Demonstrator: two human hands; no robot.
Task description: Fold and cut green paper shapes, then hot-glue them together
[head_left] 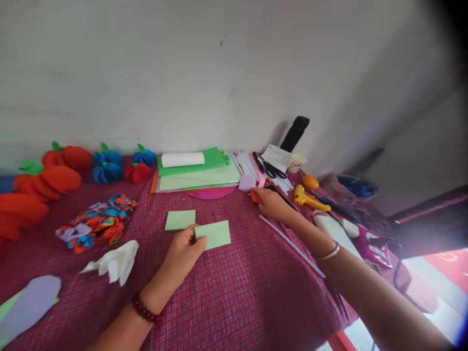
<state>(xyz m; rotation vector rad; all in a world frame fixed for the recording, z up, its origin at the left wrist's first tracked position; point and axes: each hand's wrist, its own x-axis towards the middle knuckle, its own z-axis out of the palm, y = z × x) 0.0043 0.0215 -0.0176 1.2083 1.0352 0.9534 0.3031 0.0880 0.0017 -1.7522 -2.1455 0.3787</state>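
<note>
Look, a green card (218, 234) is pinched in the left hand (188, 246), over the cloth (219, 292).
I see its long side run left to right, held by the left end; it looks flat and plain. Well apart, the right hand (270, 204) touches an orange bit (255, 196); I can't tell if it grips.

Left hand (185, 249) holds pale green paper (217, 234).

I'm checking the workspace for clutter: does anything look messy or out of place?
A crumpled white wad and, beyond it, a loose heap of coloured scraps; both look untidy compared with the flat green cards.
</note>
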